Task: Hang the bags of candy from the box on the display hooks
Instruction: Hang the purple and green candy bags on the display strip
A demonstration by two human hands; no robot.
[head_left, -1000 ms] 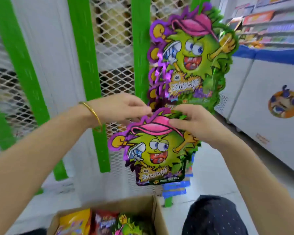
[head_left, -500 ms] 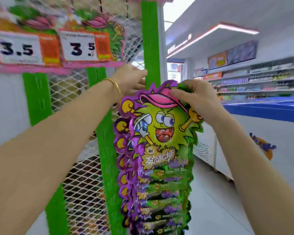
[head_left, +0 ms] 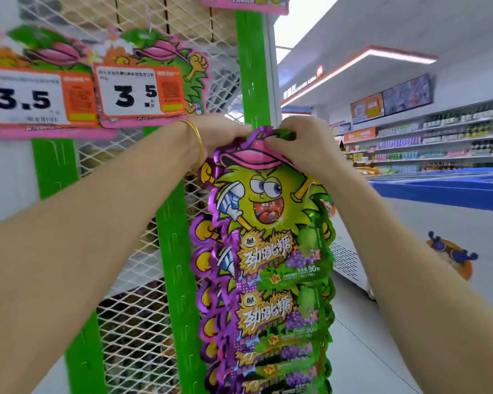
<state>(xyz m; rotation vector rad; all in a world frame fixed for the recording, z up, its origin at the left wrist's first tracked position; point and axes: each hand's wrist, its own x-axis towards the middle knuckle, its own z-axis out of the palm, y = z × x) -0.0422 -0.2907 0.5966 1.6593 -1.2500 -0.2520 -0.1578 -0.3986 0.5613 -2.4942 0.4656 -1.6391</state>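
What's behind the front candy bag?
More identical candy bags hang behind the front candy bag, overlapping downward; wire mesh beyond. The left hand and right hand hide the hook.

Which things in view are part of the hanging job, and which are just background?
Job: candy bag, gripped at its top by left hand and right hand; matching bags behind and below it; mesh rack.
Background: price tags; chest freezer; stocked shelves.

The candy bags hang before the mesh rack, price tags up left, freezer right, shelves behind it.
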